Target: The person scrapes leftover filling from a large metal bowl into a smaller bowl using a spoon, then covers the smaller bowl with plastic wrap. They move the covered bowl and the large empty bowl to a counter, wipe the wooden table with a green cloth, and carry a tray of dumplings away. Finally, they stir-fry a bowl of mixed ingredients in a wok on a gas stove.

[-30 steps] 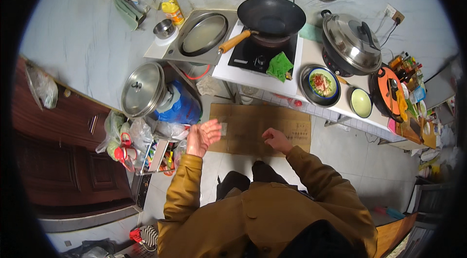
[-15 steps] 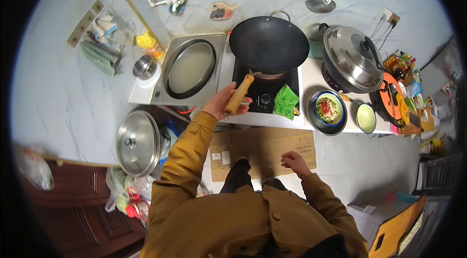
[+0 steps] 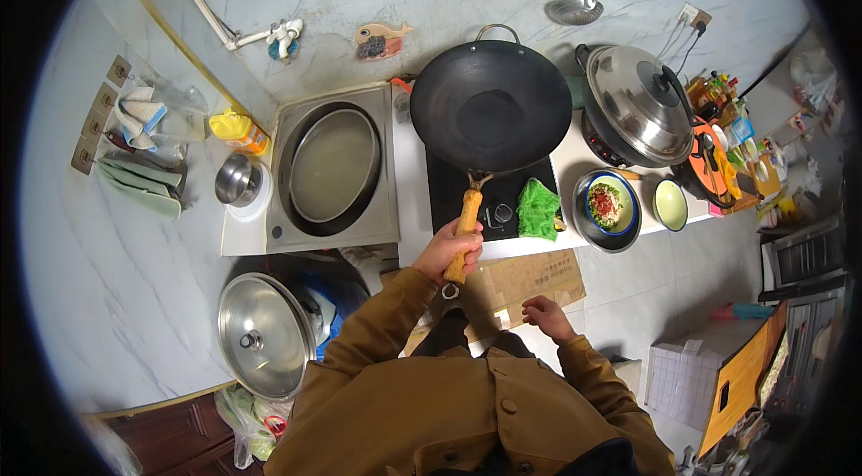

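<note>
My left hand (image 3: 452,251) is closed round the wooden handle of a black wok (image 3: 489,112). The wok is over a black induction cooktop (image 3: 453,198), its inside facing up with no food visible in it; whether its base touches the cooktop is hidden. A green cloth (image 3: 539,209) lies on the cooktop's right front corner, beside a control knob (image 3: 499,212). My right hand (image 3: 549,318) hangs in front of the counter, over the floor, its fingers loosely bent and slightly apart with nothing in them.
Right of the cooktop are a bowl of chopped food (image 3: 620,223) in a metal pan, a pale green bowl (image 3: 671,206) and a lidded steel pot (image 3: 642,103). On the left, a sink (image 3: 382,180) holds a pan of cloudy liquid (image 3: 334,166). Flattened cardboard (image 3: 539,283) covers floor below.
My left hand has tightened round the wok's handle. The handle and hand have come nearer to me, and the wok's inside shows more fully. My right hand's fingers have loosened a little.
</note>
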`<state>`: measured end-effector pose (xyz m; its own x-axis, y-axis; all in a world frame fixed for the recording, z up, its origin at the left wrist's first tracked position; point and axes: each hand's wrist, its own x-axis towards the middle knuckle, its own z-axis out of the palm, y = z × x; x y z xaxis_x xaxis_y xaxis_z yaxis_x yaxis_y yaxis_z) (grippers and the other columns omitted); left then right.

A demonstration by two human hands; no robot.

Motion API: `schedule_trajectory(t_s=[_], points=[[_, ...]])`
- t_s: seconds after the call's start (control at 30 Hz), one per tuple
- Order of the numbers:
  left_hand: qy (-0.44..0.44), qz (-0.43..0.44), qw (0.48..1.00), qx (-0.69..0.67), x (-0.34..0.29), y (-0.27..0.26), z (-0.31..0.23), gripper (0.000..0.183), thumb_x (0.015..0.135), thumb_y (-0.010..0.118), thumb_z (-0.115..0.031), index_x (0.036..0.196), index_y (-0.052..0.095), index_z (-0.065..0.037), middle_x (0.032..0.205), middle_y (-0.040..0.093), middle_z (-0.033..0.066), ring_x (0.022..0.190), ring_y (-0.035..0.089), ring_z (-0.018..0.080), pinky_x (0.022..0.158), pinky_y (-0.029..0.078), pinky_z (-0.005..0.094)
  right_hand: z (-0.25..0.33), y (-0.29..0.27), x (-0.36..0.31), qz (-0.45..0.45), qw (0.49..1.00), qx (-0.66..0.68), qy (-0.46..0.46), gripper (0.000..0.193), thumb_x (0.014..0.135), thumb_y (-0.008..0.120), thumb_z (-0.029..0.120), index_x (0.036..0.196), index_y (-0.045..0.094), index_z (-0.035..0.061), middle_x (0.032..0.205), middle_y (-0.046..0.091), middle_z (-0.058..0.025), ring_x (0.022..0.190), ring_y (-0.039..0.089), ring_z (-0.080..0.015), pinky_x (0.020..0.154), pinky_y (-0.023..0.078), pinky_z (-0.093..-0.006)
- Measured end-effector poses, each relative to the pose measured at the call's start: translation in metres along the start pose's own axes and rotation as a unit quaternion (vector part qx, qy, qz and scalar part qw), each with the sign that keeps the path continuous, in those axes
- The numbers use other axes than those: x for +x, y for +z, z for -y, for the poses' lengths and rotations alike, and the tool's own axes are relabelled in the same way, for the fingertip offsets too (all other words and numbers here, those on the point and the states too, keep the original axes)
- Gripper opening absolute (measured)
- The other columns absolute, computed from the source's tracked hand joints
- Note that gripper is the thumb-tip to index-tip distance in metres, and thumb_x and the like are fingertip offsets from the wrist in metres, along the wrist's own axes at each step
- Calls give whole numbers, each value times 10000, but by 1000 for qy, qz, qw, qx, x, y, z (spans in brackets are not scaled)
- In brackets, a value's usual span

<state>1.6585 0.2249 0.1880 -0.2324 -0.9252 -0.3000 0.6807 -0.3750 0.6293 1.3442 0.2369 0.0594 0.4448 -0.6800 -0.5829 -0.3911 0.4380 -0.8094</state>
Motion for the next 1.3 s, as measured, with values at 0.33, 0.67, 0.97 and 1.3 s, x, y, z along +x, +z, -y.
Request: schedule_trajectory(t_s=[0.33, 0.67, 0.97, 1.3], points=[[-20, 36, 997, -68, -2, 18, -45, 212, 868, 572, -63, 1065, 491, -62, 745, 448, -7, 612, 442, 71, 494, 390, 221, -2, 11, 18, -20, 996, -74, -35, 253, 907, 566, 159, 1070, 583, -35, 901, 646, -110, 757, 650, -163, 679, 529, -287], [-53, 7, 999, 10, -8, 20, -66, 218, 870, 564, -75, 1072, 485, -51, 758, 445, 0, 614, 440, 76, 492, 380, 219, -15, 25, 39, -10, 995, -64, -80, 259, 880, 559, 157, 1051, 605, -32, 845, 665, -123, 692, 654, -170, 621, 524, -300], [-40, -10, 997, 60, -19, 2, -44, 294, 842, 585, -86, 1102, 450, -65, 774, 451, 17, 604, 439, 97, 474, 378, 234, -15, 17, 34, -4, 994, -98, -55, 275, 876, 547, 161, 1045, 600, -49, 852, 665, -130, 701, 657, -180, 622, 525, -304], [-21, 26, 999, -8, -17, 9, -39, 287, 848, 577, -86, 1108, 456, -68, 768, 435, 9, 599, 436, 82, 470, 378, 223, -10, -1, 27, -12, 992, -128, -15, 286, 903, 564, 174, 1093, 576, -40, 888, 641, -108, 737, 634, -163, 666, 532, -295]])
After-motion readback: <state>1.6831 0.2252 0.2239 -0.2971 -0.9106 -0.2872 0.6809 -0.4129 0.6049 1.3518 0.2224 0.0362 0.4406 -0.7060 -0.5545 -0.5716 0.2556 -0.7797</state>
